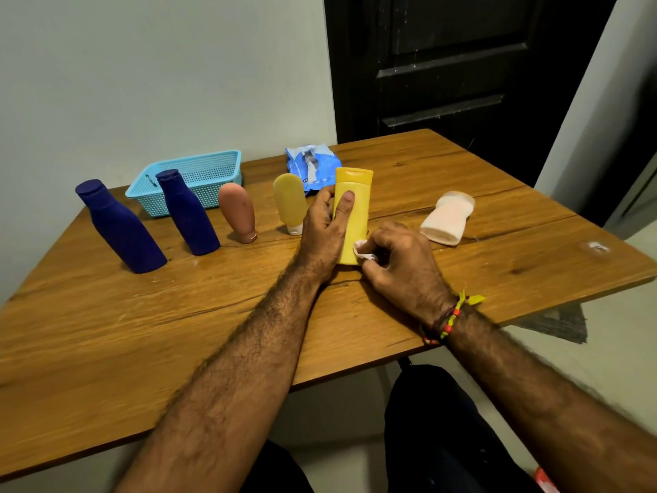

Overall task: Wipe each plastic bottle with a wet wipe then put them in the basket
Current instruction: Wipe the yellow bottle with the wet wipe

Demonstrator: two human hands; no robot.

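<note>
Both hands (359,243) on yellow bottle (355,211), wipe (363,251) low

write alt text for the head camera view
A person's left hand grips a yellow bottle upright on a wooden table while the right hand rubs its base with a white wipe. Five more bottles, a blue basket and a wipes pack sit behind.

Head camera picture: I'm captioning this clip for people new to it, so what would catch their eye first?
At the centre, the left hand holds an upright yellow bottle while the right hand presses a white wet wipe to its lower part. To the left, a row of unwiped bottles stands on the wooden table, led by two dark blue bottles in front of a light blue basket.
</note>
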